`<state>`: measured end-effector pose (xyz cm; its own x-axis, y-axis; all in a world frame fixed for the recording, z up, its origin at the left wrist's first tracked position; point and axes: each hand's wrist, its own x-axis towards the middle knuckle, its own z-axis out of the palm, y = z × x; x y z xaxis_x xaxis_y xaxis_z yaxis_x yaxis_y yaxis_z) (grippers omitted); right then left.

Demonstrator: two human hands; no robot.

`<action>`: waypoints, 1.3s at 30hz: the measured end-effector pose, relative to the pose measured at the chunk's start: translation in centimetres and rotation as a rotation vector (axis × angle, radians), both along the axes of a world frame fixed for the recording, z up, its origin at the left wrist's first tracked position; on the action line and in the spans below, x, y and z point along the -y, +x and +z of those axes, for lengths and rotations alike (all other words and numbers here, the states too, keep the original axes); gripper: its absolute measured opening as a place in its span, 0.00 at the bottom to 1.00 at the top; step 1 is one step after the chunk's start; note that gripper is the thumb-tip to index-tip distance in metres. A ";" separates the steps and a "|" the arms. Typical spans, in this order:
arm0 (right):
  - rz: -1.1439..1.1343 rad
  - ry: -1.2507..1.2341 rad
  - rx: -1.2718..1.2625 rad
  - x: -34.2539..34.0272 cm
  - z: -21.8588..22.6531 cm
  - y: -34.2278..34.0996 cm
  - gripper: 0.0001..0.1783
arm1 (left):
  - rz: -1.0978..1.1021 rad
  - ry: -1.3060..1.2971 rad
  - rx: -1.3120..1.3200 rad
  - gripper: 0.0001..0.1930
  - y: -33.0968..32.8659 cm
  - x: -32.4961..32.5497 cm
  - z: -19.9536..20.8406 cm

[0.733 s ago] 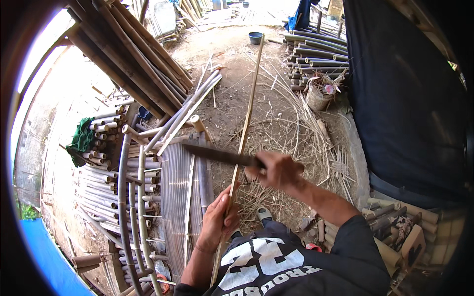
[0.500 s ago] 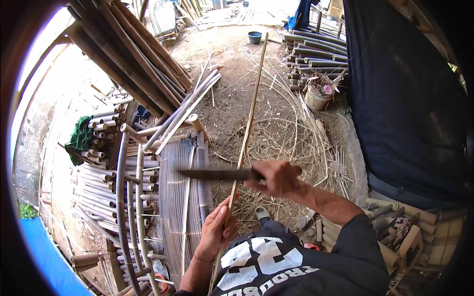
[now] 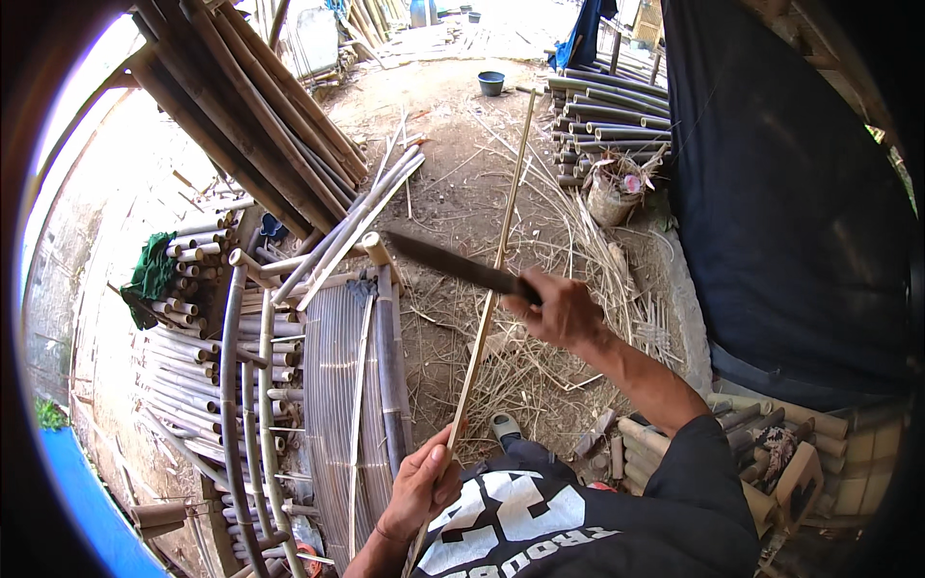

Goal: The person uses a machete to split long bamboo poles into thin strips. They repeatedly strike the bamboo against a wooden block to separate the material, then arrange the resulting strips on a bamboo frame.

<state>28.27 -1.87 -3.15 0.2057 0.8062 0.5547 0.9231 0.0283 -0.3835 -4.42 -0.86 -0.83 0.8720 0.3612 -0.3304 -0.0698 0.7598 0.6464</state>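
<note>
Compared with half a second ago, the knife (image 3: 448, 263) has moved farther up the bamboo strip (image 3: 479, 347). Its blade, nearly level then, now slants so that the tip points up and to the left, toward the far end of the bench (image 3: 332, 385). The left hand (image 3: 424, 477) sits lower, alongside the bench's near part on its right, so the gap between the two hands has widened. The strip's far end leans a little more to the right, well beyond the bench.

The left grip is closed around the strip, thumb lying along it. The right hand (image 3: 559, 310), to the right of the bench near its far end, has its grip wrapped tightly about the knife's handle. The blade crosses over the strip; whether its edge is touching cannot be told. The strip runs slantwise along the bench's right side, above the littered ground.

Among the containers, a dark bucket (image 3: 490, 84) stands well beyond the bench's far end, to the right; its contents are too small to make out. A pale, rough-sided container (image 3: 614, 200), nearer than the bucket and also far right of the bench, holds dry, leafy scraps and something pink at its top.
</note>
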 end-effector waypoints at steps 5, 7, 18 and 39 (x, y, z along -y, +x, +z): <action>-0.232 -0.111 -0.041 -1.1 1.3 5.4 0.34 | -0.033 -0.055 -0.021 0.26 -1.2 0.6 0.3; -0.253 -0.096 0.008 -1.1 1.5 7.2 0.35 | -0.070 -0.109 -0.016 0.26 -2.9 1.0 0.0; -0.410 -0.157 0.059 -0.5 4.6 13.6 0.35 | -0.045 0.018 -0.229 0.26 -10.6 3.2 -1.8; 0.105 0.033 0.111 0.7 -1.9 -6.1 0.32 | 0.061 0.273 -0.231 0.21 6.6 -4.9 -0.5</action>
<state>22.19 -2.55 -5.09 0.0576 0.8011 0.5957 0.9511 0.1373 -0.2766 2.14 4.07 -1.29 0.7599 0.5124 -0.4001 0.0620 0.5556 0.8292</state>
